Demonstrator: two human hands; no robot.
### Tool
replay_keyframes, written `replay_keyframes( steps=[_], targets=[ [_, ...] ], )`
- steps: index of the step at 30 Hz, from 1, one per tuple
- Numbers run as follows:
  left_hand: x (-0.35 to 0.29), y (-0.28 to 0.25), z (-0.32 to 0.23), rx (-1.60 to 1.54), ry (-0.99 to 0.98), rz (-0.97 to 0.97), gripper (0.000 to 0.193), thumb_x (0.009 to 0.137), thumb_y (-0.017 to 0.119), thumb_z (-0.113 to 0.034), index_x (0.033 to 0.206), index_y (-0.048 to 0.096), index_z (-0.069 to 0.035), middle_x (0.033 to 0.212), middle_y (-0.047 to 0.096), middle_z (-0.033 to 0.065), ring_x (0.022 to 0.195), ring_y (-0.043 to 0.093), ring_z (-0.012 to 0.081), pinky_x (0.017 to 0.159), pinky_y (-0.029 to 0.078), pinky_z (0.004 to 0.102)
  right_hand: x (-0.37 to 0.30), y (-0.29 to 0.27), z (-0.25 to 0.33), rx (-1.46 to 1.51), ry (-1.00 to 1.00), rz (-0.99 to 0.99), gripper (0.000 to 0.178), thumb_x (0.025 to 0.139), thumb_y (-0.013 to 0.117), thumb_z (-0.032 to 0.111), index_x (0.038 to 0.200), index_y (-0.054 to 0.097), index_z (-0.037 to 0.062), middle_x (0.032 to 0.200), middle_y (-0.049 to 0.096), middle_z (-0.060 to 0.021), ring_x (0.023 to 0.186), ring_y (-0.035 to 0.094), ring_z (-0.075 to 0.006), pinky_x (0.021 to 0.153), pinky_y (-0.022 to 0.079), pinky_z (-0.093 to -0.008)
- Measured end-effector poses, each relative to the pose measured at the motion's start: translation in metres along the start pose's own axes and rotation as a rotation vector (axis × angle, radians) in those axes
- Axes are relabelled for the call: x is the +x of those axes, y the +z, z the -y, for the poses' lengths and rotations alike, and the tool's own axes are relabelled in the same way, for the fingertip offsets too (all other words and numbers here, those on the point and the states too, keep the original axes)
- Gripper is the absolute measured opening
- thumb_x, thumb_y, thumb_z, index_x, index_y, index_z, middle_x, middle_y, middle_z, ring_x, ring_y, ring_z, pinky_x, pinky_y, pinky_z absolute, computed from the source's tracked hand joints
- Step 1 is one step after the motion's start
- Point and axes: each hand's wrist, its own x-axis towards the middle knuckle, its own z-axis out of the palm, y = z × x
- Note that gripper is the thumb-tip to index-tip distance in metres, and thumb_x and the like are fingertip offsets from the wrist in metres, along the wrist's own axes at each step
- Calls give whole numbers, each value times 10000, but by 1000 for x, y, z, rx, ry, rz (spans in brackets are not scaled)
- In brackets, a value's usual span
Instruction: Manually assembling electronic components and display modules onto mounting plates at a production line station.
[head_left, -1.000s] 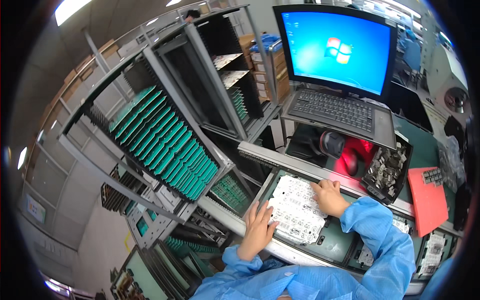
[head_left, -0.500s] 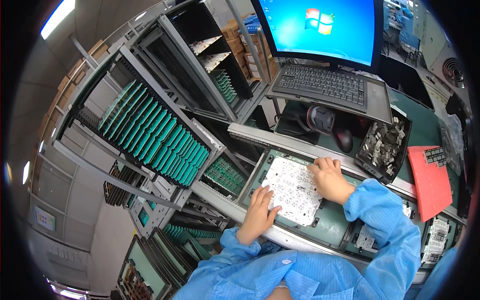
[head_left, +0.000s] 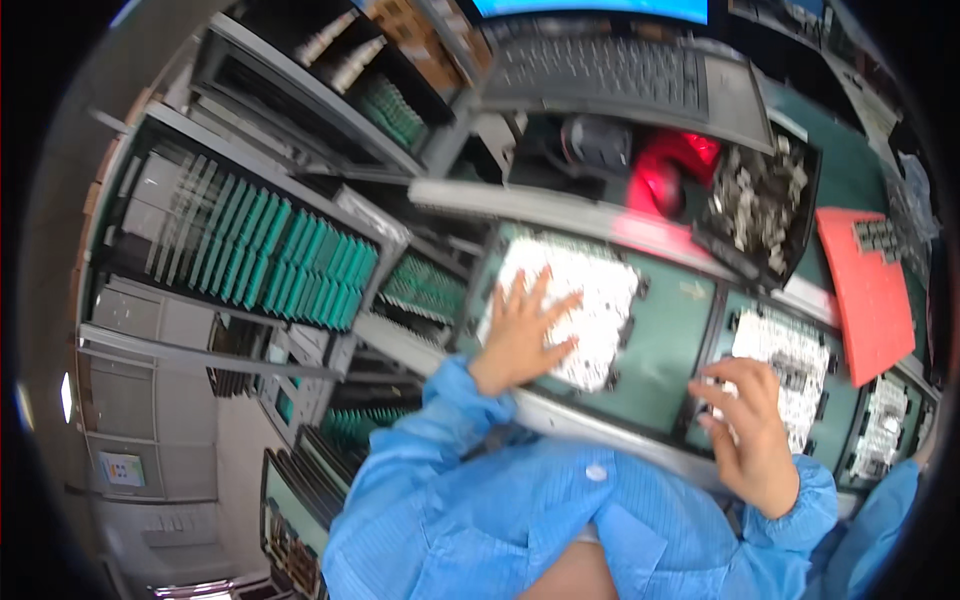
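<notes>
A white printed circuit board panel (head_left: 590, 290) lies in a green carrier tray (head_left: 660, 330) on the conveyor line. My left hand (head_left: 525, 335) rests on its left part with fingers spread flat. To the right, my right hand (head_left: 745, 420) hovers at the left edge of a second white circuit board (head_left: 785, 350), which sits in another carrier. Its fingers are curved and apart, slightly blurred, with nothing visible between them. Part of that second board is hidden behind the hand.
Green boards fill a magazine rack (head_left: 270, 240) at left. Beyond the rail are a keyboard (head_left: 600, 75), a red-lit mouse (head_left: 657, 188), a black bin of small metal parts (head_left: 755, 200) and a red sheet (head_left: 868, 300). Another person's blue sleeve (head_left: 885, 510) shows at lower right.
My right hand has left the first board's upper right edge and moved right and nearer. My left hand has moved further onto that board. The view has shifted; a red glow appears around the mouse.
</notes>
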Motion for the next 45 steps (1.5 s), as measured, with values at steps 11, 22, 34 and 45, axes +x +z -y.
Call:
replay_keyframes(
  steps=[11, 22, 34, 45],
  targets=[
    [25, 19, -17, -84, 77, -69, 704, 898, 599, -556, 1521, 388, -305, 1608, 124, 268, 1429, 38, 617, 1114, 81, 738, -19, 9, -8, 69, 50, 9, 339, 798, 636, -55, 1137, 636, -34, 1156, 605, -190, 1104, 556, -370, 956, 462, -424],
    [16, 20, -23, -111, -1, -104, 704, 853, 638, -555, 1491, 425, -348, 1602, 157, 241, 1378, 45, 688, 1119, 72, 743, 107, 63, -65, -290, -186, 263, 572, 831, 644, 26, 1360, 446, -69, 1226, 509, -274, 1126, 520, -439, 960, 466, -454],
    [24, 29, -15, -113, 52, -252, 632, 814, 698, -509, 1394, 564, -294, 1535, 289, 273, 1315, 199, 685, 1102, 158, 713, 147, 107, -102, -295, -120, 228, 559, 720, 495, -168, 1270, 562, -99, 1203, 540, -231, 1141, 536, -414, 992, 445, -418],
    [22, 28, -15, -179, 57, -259, 628, 809, 707, -487, 1389, 573, -288, 1531, 290, 284, 1332, 154, 695, 1111, 156, 725, 143, 103, -116, -190, -63, 233, 596, 735, 465, -201, 1270, 616, 14, 1191, 549, -175, 1169, 525, -365, 996, 439, -393]
  ],
)
